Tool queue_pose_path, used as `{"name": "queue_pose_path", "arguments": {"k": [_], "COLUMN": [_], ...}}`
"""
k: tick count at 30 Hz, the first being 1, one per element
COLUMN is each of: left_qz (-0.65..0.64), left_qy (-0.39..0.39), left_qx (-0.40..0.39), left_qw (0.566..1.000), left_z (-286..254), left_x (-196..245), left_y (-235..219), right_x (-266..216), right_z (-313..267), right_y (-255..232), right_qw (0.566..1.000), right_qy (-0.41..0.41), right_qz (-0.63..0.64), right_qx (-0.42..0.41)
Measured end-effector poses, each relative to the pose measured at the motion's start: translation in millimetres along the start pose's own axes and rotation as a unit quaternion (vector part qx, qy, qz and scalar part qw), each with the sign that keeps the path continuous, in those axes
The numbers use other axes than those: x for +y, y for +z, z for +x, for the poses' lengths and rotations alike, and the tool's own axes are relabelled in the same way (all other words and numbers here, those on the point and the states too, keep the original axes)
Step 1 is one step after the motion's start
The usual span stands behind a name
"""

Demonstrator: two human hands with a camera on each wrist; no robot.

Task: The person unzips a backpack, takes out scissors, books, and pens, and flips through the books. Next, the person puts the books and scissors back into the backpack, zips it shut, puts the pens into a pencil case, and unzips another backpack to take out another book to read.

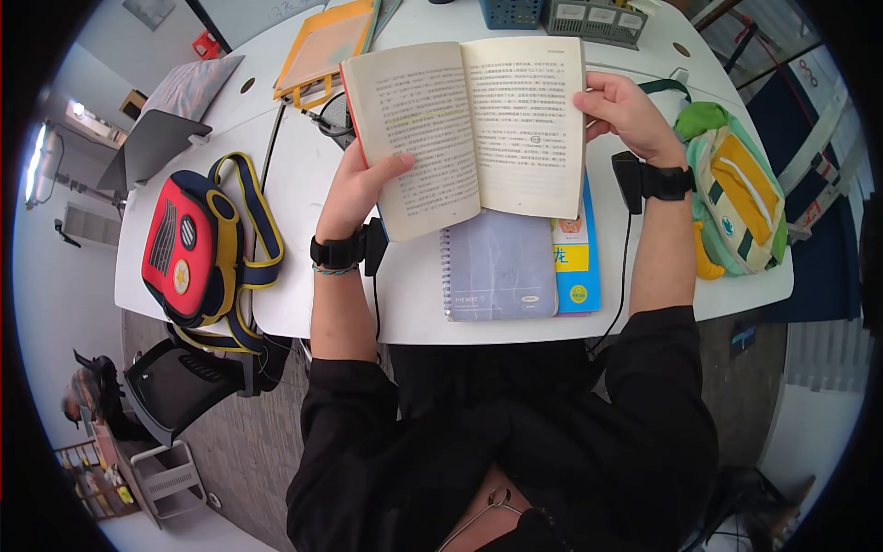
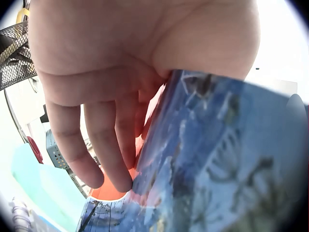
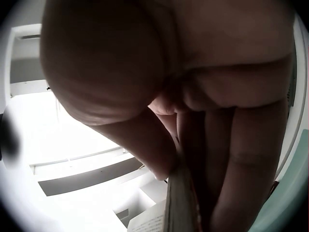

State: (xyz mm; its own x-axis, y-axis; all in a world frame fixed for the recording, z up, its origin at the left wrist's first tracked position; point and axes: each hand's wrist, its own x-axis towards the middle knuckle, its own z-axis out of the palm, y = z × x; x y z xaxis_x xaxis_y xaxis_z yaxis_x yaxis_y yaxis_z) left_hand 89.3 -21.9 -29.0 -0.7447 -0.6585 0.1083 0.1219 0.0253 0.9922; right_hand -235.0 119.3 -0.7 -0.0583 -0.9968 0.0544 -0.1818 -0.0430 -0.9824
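The open book (image 1: 471,138), probably light and bendable, is suitably pinched at its outer edges by left-hand fingers (image 2: 102,133) and right-hand fingers (image 1: 603,83).

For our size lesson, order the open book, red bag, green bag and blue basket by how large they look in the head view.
1. Open book
2. Red bag and green bag, too alike to rank
3. Blue basket, cut by frame
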Motion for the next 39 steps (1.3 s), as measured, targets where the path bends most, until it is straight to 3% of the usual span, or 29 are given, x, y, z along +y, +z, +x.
{"name": "queue_pose_path", "arguments": {"k": [4,6,12,16,21,25,27,30,39], "left_qz": [0.024,0.099,0.169,0.158,0.050,0.037,0.109,0.114,0.092], "left_qy": [0.034,0.042,0.017,0.048,-0.017,-0.004,0.030,0.055,0.054], "left_qx": [0.029,0.023,0.055,0.081,0.084,0.076,0.083,0.057,0.048], "left_qw": [0.999,0.994,0.984,0.983,0.995,0.996,0.990,0.990,0.993], "left_z": [5.9,10.2,12.5,12.2,7.9,6.8,6.4,9.1,10.1], "left_x": [-0.5,-6.4,-8.5,-10.5,-7.9,-8.6,-1.1,-5.6,-10.2], "left_y": [2.8,0.1,-8.1,-9.2,-7.7,-8.5,-1.5,-5.0,-10.0], "right_x": [-27.6,-36.0,-35.1,-32.5,-30.7,-31.3,-32.9,-34.3,-24.9], "right_z": [-11.2,-15.1,-8.8,-0.4,4.8,0.9,-3.1,-8.6,-13.7], "right_y": [9.7,15.7,37.1,53.7,63.5,55.6,47.6,33.6,3.0], "right_qw": [0.999,0.998,0.997,0.998,0.997,0.998,0.999,0.999,0.997], "right_qy": [-0.039,-0.048,-0.068,-0.061,-0.025,-0.017,-0.009,0.001,0.033], "right_qz": [-0.026,-0.034,-0.028,0.028,0.038,0.011,-0.005,-0.037,-0.066], "right_qx": [0.012,0.020,0.023,-0.018,-0.061,-0.052,-0.047,-0.035,-0.027]}}
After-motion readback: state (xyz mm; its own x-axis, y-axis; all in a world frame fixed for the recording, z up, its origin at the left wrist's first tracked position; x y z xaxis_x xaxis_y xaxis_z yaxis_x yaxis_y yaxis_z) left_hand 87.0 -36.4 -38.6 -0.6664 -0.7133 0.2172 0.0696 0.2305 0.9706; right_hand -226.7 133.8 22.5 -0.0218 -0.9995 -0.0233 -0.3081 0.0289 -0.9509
